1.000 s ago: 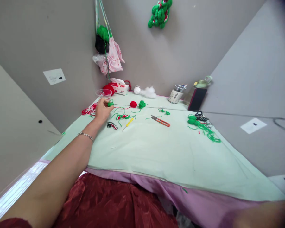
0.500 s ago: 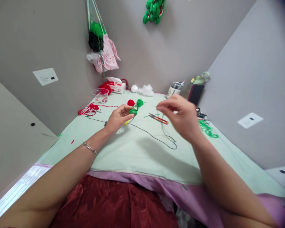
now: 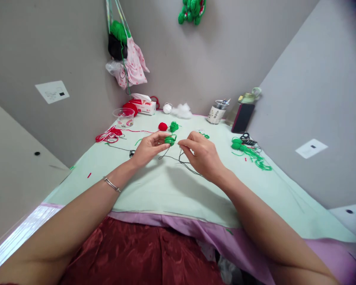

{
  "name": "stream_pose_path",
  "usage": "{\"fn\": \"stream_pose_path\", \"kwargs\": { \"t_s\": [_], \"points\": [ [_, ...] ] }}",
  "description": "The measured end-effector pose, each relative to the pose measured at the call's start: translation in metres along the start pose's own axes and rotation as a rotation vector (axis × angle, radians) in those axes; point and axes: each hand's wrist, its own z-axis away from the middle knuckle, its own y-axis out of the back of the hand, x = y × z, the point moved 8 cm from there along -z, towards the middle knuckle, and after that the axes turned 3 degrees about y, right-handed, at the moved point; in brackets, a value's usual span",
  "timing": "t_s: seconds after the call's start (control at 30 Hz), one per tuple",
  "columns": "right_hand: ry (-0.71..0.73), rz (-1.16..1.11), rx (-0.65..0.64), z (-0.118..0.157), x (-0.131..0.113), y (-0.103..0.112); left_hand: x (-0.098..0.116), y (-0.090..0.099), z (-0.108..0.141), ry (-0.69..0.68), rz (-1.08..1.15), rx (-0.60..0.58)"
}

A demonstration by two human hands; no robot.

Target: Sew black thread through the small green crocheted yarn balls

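My left hand (image 3: 150,149) pinches a small green crocheted piece (image 3: 169,140) between thumb and fingers. Close to its right side, my right hand (image 3: 200,152) has thumb and forefinger pressed together; what is between them is too small to make out. Dark thread (image 3: 187,166) hangs below the right fingertips and loops over the pale green cloth. Behind the hands lie a red yarn ball (image 3: 162,126) and a green yarn piece (image 3: 174,126). The scissors are hidden by my right hand.
At the back stand a tissue box (image 3: 145,107), a clear plastic cup (image 3: 124,118), white stuffing (image 3: 182,111), a pen holder (image 3: 216,112) and a phone (image 3: 242,118) against a bottle. Red yarn (image 3: 109,135) lies left, green yarn (image 3: 256,158) right.
My right hand has moved left and slightly down, close to the green piece, and now covers the scissors. The left hand keeps its hold on the piece.
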Motion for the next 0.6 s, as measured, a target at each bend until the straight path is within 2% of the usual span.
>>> {"fn": "stream_pose_path", "kwargs": {
  "t_s": [0.23,0.6],
  "points": [
    [0.015,-0.009,0.024,0.0006,-0.0014,0.0019,-0.0012,0.0004,0.0,0.008,0.001,0.005],
    [0.034,0.032,-0.015,0.0008,-0.0032,-0.0025,-0.0005,-0.0009,0.0015,0.007,-0.02,0.008]
  ]
}}
